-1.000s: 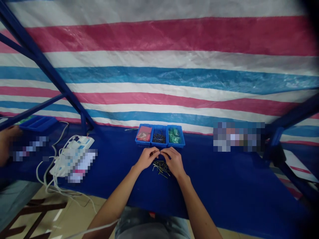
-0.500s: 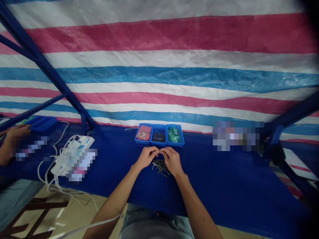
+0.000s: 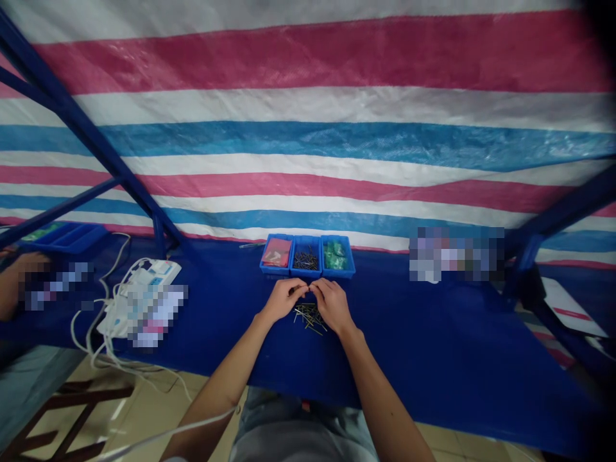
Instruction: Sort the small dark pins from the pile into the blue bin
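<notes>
My left hand (image 3: 282, 299) and my right hand (image 3: 330, 304) meet over the blue tabletop (image 3: 433, 340), fingertips pinched together on a thin pin-like part too small to name. Just below the fingers lies a loose pile of small metal pins (image 3: 309, 316). Behind the hands stand three joined blue bins: the left bin (image 3: 276, 253) holds red pieces, the middle bin (image 3: 306, 258) dark pins, the right bin (image 3: 337, 255) green pieces.
A white power strip with looped cables (image 3: 139, 295) lies at the left. Another person's hand (image 3: 14, 276) rests at the far left near a blue tray (image 3: 67, 236). Blue frame struts (image 3: 86, 138) cross a striped tarp behind. A blurred object (image 3: 455, 255) sits at right.
The hands stay pinched together over the pin pile. The view has tilted slightly, so everything sits a little higher in frame. The other person's hand at the left shifted slightly.
</notes>
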Available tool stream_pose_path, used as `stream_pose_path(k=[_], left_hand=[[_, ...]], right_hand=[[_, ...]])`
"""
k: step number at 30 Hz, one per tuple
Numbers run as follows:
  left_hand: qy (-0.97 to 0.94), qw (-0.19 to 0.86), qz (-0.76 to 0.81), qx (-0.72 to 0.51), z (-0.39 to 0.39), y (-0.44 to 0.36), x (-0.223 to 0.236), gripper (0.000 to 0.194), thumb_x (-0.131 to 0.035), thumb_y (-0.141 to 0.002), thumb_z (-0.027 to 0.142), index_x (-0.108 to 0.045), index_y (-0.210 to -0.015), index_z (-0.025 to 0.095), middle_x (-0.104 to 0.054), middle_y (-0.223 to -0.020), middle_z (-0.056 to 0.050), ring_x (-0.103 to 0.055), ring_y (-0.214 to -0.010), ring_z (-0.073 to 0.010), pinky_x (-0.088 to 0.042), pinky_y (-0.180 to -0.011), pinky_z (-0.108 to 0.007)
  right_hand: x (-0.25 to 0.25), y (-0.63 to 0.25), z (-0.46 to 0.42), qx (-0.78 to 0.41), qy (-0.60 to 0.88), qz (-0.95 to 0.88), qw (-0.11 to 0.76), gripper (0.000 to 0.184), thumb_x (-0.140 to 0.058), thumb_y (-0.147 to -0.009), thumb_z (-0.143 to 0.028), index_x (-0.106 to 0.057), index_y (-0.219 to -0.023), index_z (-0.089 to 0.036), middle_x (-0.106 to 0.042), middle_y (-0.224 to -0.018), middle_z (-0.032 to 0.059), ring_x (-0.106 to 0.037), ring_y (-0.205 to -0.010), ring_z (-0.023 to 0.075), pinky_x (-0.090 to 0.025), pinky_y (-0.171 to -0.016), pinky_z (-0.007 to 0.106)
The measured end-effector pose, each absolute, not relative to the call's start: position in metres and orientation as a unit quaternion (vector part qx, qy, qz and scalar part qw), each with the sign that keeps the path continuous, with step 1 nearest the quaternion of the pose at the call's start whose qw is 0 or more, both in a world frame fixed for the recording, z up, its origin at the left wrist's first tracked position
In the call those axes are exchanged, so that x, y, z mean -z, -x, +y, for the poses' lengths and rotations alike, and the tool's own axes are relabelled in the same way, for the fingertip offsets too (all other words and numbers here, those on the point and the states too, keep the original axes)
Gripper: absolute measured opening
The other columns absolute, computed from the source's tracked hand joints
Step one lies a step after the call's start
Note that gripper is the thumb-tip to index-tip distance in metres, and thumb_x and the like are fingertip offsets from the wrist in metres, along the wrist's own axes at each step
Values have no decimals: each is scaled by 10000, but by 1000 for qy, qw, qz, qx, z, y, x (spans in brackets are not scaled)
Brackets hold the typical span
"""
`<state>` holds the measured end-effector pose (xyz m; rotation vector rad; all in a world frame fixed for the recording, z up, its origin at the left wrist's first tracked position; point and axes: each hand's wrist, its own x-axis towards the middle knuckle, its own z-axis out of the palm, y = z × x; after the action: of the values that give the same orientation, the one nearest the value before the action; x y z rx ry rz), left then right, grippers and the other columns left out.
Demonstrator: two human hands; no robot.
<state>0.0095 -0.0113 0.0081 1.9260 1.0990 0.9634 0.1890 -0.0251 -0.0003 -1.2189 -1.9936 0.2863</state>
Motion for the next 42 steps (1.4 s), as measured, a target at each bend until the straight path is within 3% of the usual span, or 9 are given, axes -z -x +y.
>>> stream_pose_path(k=[8, 31, 42], left_hand=[[-737, 361, 429, -378, -12, -7, -12, 329, -550, -950, 388, -685, -803, 126, -662, -692, -20, -560, -603, -120, -400, -600, -209], [-722, 375, 428, -393, -9, -7, -4, 317, -590, -926, 416, -709, -854, 130, -680, -700, -31, -578, -598, -128, -427, -605, -222], [-710, 388, 432, -399, -10, -7, -4, 349, -558, -937, 447, -694, -871, 132, -664, -701, -27, -571, -605, -126, -446, -625, -224]], right_hand=[[0, -193, -25, -126, 451, -776, 423, 167, -503, -1002, -276, -663, -1007, -229, -709, -975, 57, -642, -878, 202, -427, -804, 341], [-1, -192, -25, -168, 466, -757, 426, 258, -453, -1015, -284, -638, -847, -218, -653, -824, 42, -601, -775, 185, -447, -754, 311], [-6, -194, -28, -201, 470, -724, 463, 172, -546, -966, -338, -668, -924, -224, -646, -809, 32, -571, -677, 169, -462, -682, 304]])
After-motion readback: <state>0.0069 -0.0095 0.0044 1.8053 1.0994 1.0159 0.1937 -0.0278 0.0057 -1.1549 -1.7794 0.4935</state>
